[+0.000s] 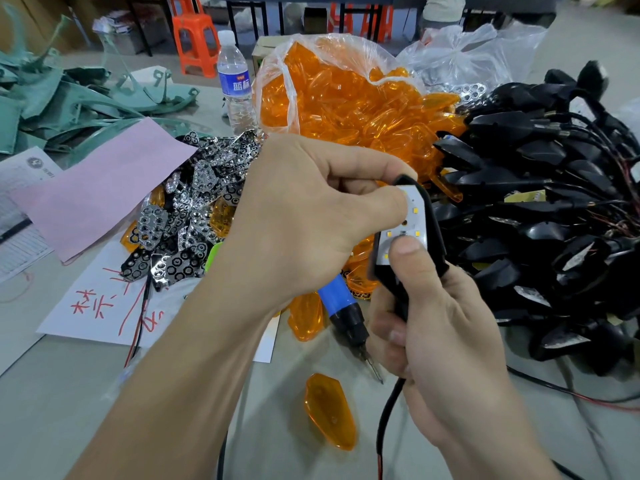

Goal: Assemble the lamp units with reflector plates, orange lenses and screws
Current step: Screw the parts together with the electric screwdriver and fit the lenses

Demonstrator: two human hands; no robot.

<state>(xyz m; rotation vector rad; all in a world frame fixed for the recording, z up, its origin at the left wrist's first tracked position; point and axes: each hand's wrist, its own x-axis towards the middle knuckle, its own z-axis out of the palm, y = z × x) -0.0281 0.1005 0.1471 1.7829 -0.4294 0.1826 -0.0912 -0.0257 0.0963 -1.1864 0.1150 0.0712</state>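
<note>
Left hand (pixel 304 216), right hand (pixel 450 334) gripping lamp unit (pixel 435 237), red-inked paper (pixel 93 306)

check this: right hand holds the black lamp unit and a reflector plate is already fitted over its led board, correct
Not quite. The right hand holds the black lamp unit, but no reflector plate is fitted yet: the head view shows its white LED board bare.
</note>
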